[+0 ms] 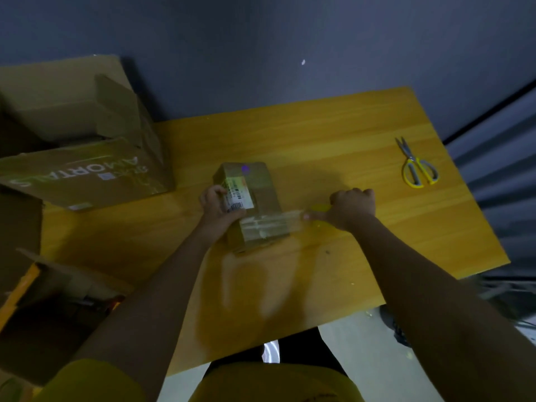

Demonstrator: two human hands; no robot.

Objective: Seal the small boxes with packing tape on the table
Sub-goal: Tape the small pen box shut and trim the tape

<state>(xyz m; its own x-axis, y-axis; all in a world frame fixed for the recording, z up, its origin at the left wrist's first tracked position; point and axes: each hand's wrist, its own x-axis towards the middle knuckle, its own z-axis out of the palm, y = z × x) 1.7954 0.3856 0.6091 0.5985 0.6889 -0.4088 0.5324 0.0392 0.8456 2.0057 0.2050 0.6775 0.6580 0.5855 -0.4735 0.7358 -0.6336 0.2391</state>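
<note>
A yellow worktop [333,134] carries a small box [252,207] at its centre. The left hand [217,204] grips the box's left side, while the right hand [352,207], fingers curled, grips tape [278,220] stretched across the near end. Scissors [417,166] lie far right.

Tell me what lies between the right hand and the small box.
In the head view, a strip of clear tape stretches from the small box to the right hand, over the table.
</note>
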